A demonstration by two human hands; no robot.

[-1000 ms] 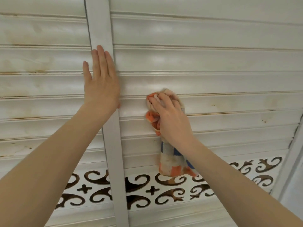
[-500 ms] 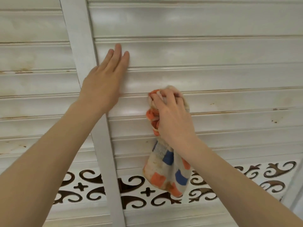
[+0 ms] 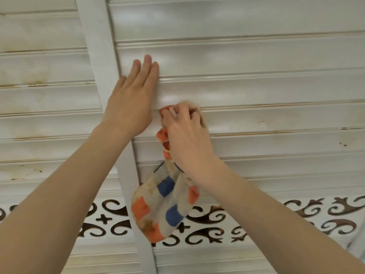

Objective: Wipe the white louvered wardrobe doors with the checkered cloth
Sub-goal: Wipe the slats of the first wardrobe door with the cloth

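Note:
The white louvered wardrobe doors (image 3: 266, 91) fill the view, with horizontal slats and brown grime along some edges. My left hand (image 3: 130, 99) lies flat with straight fingers against the right door, just right of the vertical stile (image 3: 102, 62). My right hand (image 3: 187, 135) grips the bunched checkered cloth (image 3: 160, 206) and presses its top against a slat right beside my left hand. The cloth's orange, blue and beige tail hangs below my wrist.
A band of brown scroll cut-outs (image 3: 306, 212) runs across the doors below the slats. More slats continue beneath it. Rust-coloured stains mark the left door's slats (image 3: 35, 82). A grey edge shows at the bottom right corner.
My right hand has slid the cloth up and to the left, close to my left hand. My left hand shifted from the stile onto the right door's slats. The view drifted right.

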